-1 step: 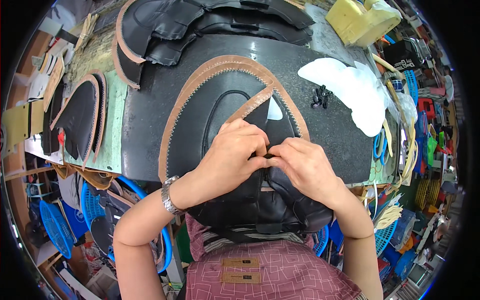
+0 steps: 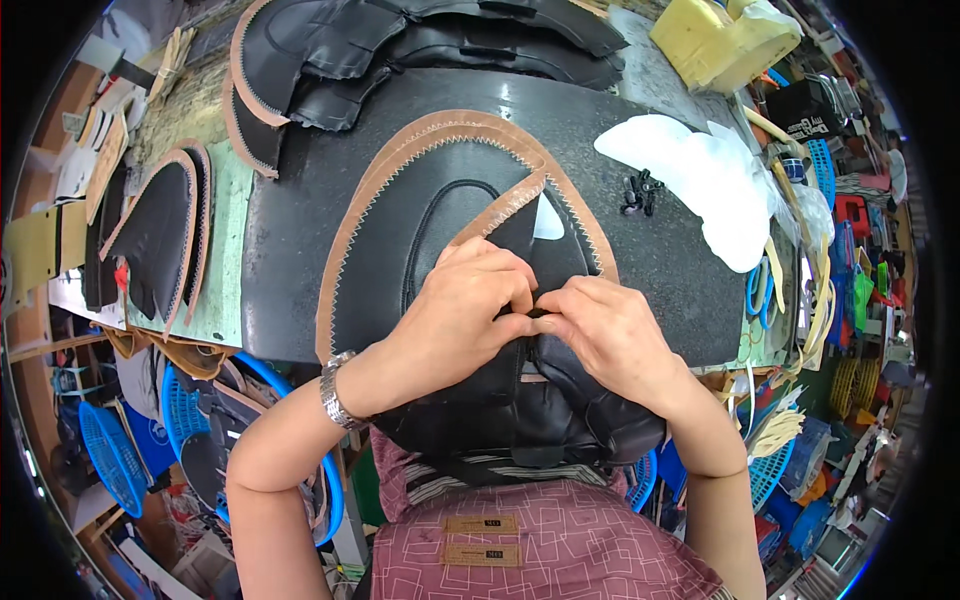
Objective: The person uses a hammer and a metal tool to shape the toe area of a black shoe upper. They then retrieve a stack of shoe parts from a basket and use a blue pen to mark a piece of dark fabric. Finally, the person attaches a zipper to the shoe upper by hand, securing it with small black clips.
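A black leather shoe upper point(image 2: 375, 265) with a brown zigzag-stitched edge lies in front of me, its near part hanging over the table's front edge toward my lap. My left hand point(image 2: 475, 298) is closed in a pinch on the black leather near the middle of the upper. Meeting it there, my right hand point(image 2: 610, 335) also pinches, with thumb and fingers pressed together. Both sets of fingertips almost touch, and what exactly lies between them is hidden. A small white patch point(image 2: 548, 220) shows through a gap in the upper just beyond my hands.
Several small black pieces point(image 2: 642, 192) lie on the dark work mat point(image 2: 290, 250), beside thin white sheets point(image 2: 690, 185). More black uppers point(image 2: 350, 50) are stacked at the back, others point(image 2: 160, 235) at left. A yellow block-like form point(image 2: 725, 45) stands back right. Blue-handled scissors point(image 2: 762, 290) lie at right.
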The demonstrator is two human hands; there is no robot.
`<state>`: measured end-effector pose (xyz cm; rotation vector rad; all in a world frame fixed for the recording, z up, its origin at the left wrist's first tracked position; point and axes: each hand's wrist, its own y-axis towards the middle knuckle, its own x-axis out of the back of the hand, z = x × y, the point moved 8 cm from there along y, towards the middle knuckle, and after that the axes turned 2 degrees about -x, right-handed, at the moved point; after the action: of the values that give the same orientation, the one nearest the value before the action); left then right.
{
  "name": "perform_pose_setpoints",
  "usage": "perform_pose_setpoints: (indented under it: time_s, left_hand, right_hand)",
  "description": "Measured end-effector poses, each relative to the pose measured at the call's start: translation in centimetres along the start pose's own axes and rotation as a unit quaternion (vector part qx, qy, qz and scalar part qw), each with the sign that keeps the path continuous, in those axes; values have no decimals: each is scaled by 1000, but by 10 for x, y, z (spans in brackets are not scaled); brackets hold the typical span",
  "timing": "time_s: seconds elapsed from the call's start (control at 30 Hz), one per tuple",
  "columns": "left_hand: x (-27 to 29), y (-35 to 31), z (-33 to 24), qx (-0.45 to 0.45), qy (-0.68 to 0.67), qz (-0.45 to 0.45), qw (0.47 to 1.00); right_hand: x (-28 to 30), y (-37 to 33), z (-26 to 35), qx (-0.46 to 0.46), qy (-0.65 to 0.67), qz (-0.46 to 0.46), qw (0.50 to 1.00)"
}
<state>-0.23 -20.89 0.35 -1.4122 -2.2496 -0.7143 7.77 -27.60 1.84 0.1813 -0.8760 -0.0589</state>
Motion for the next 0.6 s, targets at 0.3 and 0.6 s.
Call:
perform_pose_setpoints:
  time_s: [0.3,0.6]
  left_hand:
    - [5,-1,9,26,-57,17,998]
    - [4,0,5,29,12,-50,998]
  right_hand:
    - [-3,-10,-6,-27,-2,-61,998]
    - [-8,-12,-1,2,-76,-68,995]
